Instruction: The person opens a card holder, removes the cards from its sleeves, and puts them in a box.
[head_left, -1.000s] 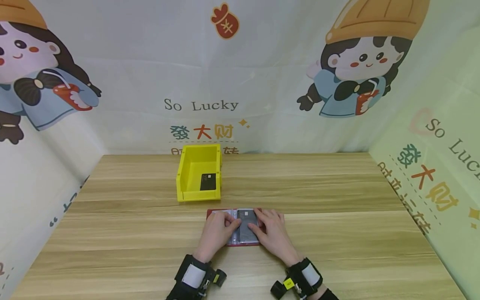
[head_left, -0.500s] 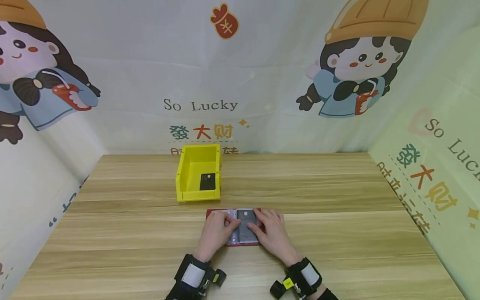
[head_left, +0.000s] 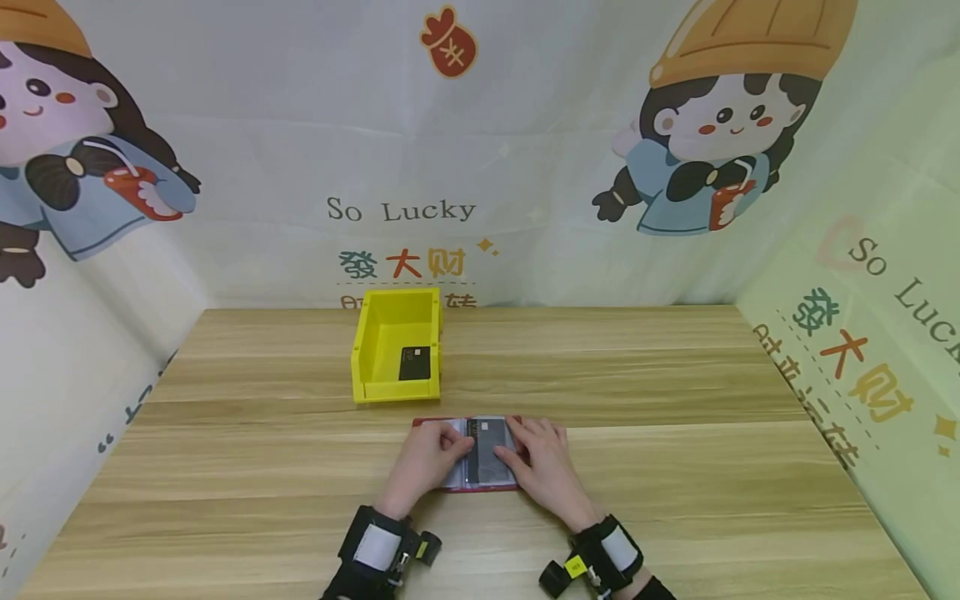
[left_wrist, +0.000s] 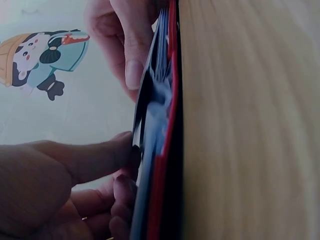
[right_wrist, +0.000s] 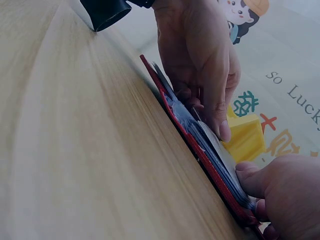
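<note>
1. Head view shows a red card holder (head_left: 465, 454) lying open and flat on the wooden surface (head_left: 675, 467), near the front edge, with clear glossy plastic sleeves inside and a dark card (head_left: 487, 450) in the right-hand sleeve.
2. Seen edge-on from the wrist views, the card holder has a thin red cover against the wood grain and several limp, shiny sleeve leaves fanning up slightly above it.
3. The left hand (head_left: 423, 458) lies palm down on the holder's left half; its thumb and fingertips (left_wrist: 120, 150) pinch the edge of a sleeve leaf.
4. The right hand (head_left: 543, 467) rests palm down on the holder's right side, fingers curved, with fingertips (right_wrist: 222, 127) pressing on the sleeves; whether it actually grips a leaf I cannot tell.
5. Both wrists carry black strapped bands.
6. Behind the holder, a little to the left, stands a boxy yellow plastic bin (head_left: 375, 367) with an open top and a low front wall; another dark card (head_left: 415, 363) lies flat on its floor.
</note>
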